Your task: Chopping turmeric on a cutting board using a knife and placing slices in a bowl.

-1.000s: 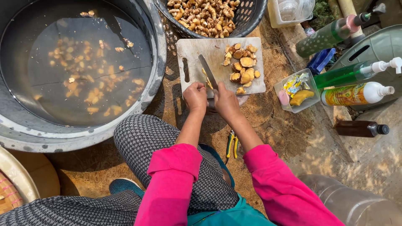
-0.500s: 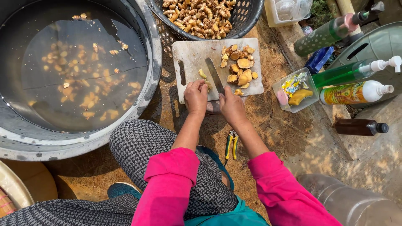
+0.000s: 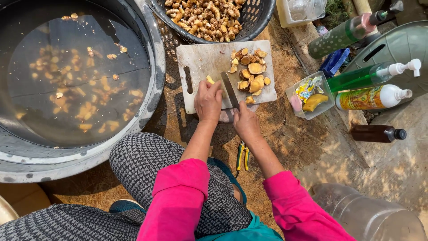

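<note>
Two bare hands work at a white cutting board (image 3: 200,58) on the dirt ground. The right hand (image 3: 245,122), at the board's near edge, has its fingers closed round the handle of a knife (image 3: 229,89), whose blade runs lengthwise up the board, tip pointing away from the person. The left hand (image 3: 207,100), just left of the blade, pinches a small yellow root piece (image 3: 210,80) with fingers drawn together. Cut ginger-like pieces (image 3: 249,73) crowd the board's right half; its left half lies bare. Beyond the board's far edge a dark basket (image 3: 263,13) holds whole roots. Left of the board, a large metal basin (image 3: 154,96) holds water with peeled pieces in it. Right of the board, a clear tub (image 3: 307,94) holds small packets, with bottles (image 3: 372,96) beyond. Pliers (image 3: 242,155) lie on the ground nearer the person.
</note>
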